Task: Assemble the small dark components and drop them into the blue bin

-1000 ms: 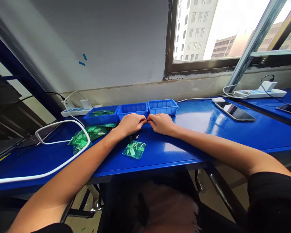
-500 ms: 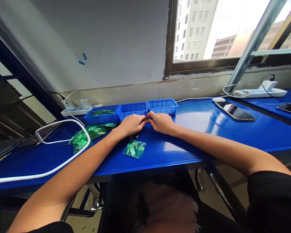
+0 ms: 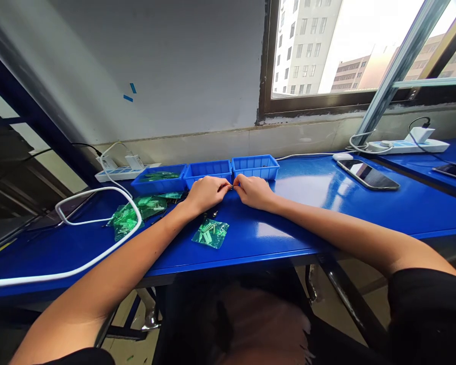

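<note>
Left hand [image 3: 208,193] and right hand [image 3: 254,192] each have thumb and fingers pinched closed on a tiny part [image 3: 232,187], which sits between their fingertips, its exact shape too small to tell. Nearer, a thin, crinkled plastic bag [image 3: 211,234] of slim, pale green pieces lies on the smooth, glossy blue tabletop [image 3: 307,185]. Beyond the hands, a rectangular plastic bin [image 3: 256,175] has ribbed walls.

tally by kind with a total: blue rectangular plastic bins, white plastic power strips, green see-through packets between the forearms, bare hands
Blue rectangular plastic bins: 3
White plastic power strips: 2
Green see-through packet: 1
Bare hands (left hand, right hand): 2
Total: 8
</note>
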Demonstrator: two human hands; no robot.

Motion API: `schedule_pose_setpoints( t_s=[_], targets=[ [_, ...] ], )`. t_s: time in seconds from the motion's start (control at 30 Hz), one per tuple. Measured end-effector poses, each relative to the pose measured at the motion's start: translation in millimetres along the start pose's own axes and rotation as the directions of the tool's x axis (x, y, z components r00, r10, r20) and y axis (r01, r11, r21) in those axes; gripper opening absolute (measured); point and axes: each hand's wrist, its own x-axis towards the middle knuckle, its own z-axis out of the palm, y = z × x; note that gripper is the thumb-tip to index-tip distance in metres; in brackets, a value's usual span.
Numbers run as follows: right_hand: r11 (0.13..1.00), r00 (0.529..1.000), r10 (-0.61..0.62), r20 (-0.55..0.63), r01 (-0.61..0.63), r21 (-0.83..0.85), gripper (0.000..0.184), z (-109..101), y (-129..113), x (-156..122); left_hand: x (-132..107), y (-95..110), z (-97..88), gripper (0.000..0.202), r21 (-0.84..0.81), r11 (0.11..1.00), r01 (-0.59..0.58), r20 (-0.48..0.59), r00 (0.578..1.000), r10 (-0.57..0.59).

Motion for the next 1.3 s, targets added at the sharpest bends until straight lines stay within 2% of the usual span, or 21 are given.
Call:
schedule_pose_setpoints(
  t_s=[0.23,0.63,0.8,1.0,1.3],
  targets=[
    [0.997,0.999,-0.031,-0.010,0.032,0.073,0.021,2.8,3.5,2.9,-0.5,1.8,-1.4,0.028,0.018,1.000,0.022,0.002,1.000,-0.022],
    [0.994,0.998,-0.061,-0.010,0.061,0.092,0.019,2.6,3.5,3.3,0.2,0.4,-0.6,0.029,0.125,0.992,0.005,-0.011,1.000,-0.003],
    [0.998,1.000,-0.022,-0.002,0.022,0.061,0.022,0.3,1.2,2.1,0.5,-0.3,0.8,0.026,0.032,0.998,0.051,0.018,0.999,-0.051],
    [0.999,1.000,0.010,0.012,-0.010,0.044,0.025,-0.4,0.7,2.3,1.4,-2.9,2.5,0.026,-0.081,0.996,0.040,0.022,0.999,-0.038],
    [0.989,0.992,-0.124,-0.026,0.125,0.079,0.022,3.8,5.4,4.3,-0.9,-4.9,2.9,0.023,-0.119,0.993,-0.012,-0.001,1.000,0.011]
  ],
)
